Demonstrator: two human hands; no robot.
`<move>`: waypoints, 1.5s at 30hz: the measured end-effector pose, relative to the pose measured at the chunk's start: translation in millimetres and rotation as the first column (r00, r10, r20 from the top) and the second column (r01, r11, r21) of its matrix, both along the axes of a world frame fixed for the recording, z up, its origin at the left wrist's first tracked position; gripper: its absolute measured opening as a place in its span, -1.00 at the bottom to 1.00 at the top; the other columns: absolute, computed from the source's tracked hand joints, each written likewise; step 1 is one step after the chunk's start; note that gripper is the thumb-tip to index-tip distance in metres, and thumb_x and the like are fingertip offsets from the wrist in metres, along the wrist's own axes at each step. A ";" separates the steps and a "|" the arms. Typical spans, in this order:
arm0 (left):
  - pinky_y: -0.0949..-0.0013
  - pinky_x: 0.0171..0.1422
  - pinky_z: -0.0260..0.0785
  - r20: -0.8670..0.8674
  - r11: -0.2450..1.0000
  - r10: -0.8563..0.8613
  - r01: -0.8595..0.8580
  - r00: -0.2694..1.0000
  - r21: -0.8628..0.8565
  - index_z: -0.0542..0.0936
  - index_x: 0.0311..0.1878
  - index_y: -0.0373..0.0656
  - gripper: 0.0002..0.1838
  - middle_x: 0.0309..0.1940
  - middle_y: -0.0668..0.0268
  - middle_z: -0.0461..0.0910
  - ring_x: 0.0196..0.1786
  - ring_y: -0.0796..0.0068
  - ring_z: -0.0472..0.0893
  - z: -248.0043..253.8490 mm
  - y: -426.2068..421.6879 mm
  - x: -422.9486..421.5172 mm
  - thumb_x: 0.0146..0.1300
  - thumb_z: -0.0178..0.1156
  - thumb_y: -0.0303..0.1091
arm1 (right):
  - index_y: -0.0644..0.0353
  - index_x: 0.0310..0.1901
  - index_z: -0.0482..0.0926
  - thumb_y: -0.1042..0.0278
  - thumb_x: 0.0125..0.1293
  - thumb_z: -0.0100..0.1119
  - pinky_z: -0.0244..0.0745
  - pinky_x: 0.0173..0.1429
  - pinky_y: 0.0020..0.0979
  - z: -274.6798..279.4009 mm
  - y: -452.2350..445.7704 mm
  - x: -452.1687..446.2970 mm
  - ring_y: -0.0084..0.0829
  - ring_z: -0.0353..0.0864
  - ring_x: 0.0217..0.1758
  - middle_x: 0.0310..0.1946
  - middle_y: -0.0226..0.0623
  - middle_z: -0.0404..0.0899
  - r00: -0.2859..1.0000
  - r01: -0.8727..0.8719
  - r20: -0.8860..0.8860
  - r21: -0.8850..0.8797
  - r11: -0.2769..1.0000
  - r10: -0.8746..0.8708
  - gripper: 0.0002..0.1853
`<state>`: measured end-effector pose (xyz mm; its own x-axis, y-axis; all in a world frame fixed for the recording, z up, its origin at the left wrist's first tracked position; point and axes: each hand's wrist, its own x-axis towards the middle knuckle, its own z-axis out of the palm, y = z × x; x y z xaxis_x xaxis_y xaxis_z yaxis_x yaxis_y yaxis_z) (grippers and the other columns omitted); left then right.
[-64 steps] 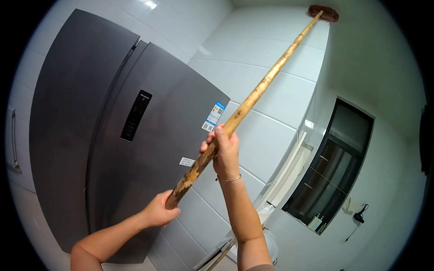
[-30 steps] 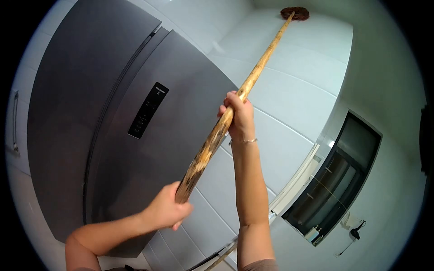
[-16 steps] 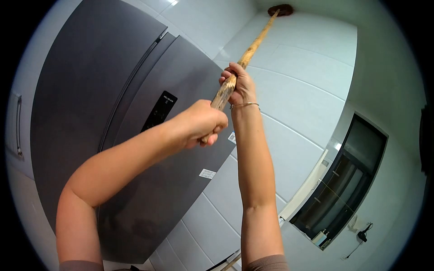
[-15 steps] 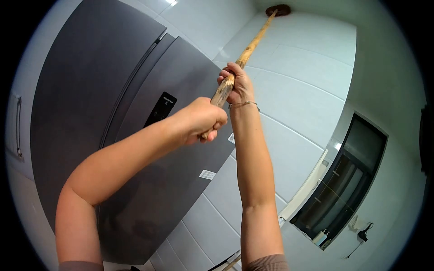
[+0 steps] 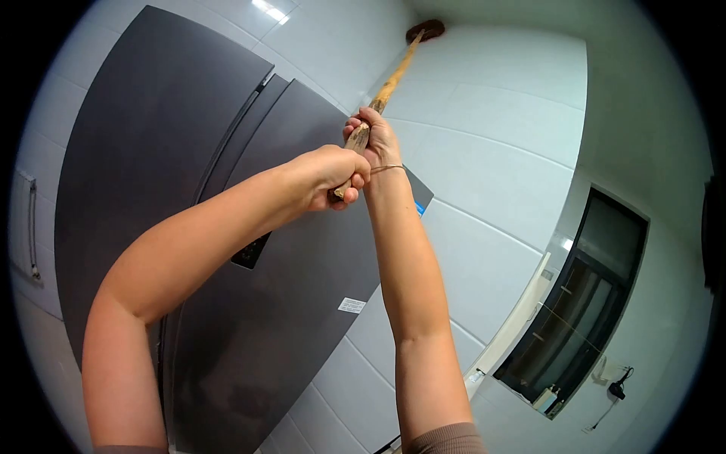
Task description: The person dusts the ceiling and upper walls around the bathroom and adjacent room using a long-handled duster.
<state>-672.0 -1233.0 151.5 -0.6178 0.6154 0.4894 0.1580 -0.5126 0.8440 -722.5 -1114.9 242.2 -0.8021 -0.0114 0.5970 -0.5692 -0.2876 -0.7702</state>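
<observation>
A broom [image 5: 393, 79] with a long, rough wooden handle slants up and away from me. Its dark reddish-brown head [image 5: 426, 30] is high up, at the top of the white tiled wall near the ceiling; whether it touches there I cannot tell. My left hand [image 5: 333, 175] is wrapped round the lower end of the handle, whose cut tip pokes out below the fist. Just above it, my right hand [image 5: 380, 140], with a thin bracelet at the wrist, grips the same handle. Both hands are in front of a grey refrigerator [image 5: 257, 348].
The refrigerator fills the left side, with a white label [image 5: 352, 305] low on its face. White wall tiles [image 5: 491, 174] rise behind and right. A dark-framed window [image 5: 582, 295] is at the right, with a bottle [image 5: 546, 397] on its sill and a black plug [image 5: 617, 390] beside it.
The broom head has shifted left and slightly down in view, along the top of the wall. Both hands have moved left, the left one also upward, still holding the handle.
</observation>
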 end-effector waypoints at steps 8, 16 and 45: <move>0.44 -0.67 0.16 0.032 0.999 0.005 -0.004 0.999 -0.035 0.33 -0.48 -0.14 -0.89 -0.68 0.40 0.36 -0.74 0.60 0.38 -20.1 -8.2 20.5 0.08 0.06 -0.50 | 0.19 -0.45 0.30 0.50 0.14 0.10 0.43 -0.55 -0.45 16.1 7.6 -6.0 -0.47 0.39 -0.61 -0.62 -0.33 0.35 0.998 -0.047 0.045 -0.007 0.999 0.048 -0.85; 0.39 -0.74 0.18 0.054 0.996 -0.078 0.080 0.996 -0.046 0.28 -0.49 -0.15 -0.85 -0.70 0.37 0.34 -0.77 0.52 0.41 -94.3 -29.8 80.1 0.06 0.07 -0.51 | 0.11 -0.51 0.33 0.37 0.10 0.11 0.40 -0.52 -0.39 -9.8 16.0 8.0 -0.48 0.39 -0.63 -0.66 -0.38 0.36 0.995 0.001 0.104 -0.041 0.999 0.004 -0.84; 0.49 -0.62 0.19 0.162 0.906 -0.042 0.106 0.986 -0.411 0.34 -0.40 -0.16 -0.82 -0.70 0.42 0.35 -0.72 0.61 0.38 -406.1 -35.4 156.0 0.07 0.19 -0.47 | 0.06 -0.37 0.30 0.37 0.25 0.11 0.44 -0.21 -0.25 -191.0 57.7 196.3 -0.46 0.41 -0.47 -0.54 -0.41 0.32 0.986 0.063 0.153 0.058 0.996 -0.072 -0.84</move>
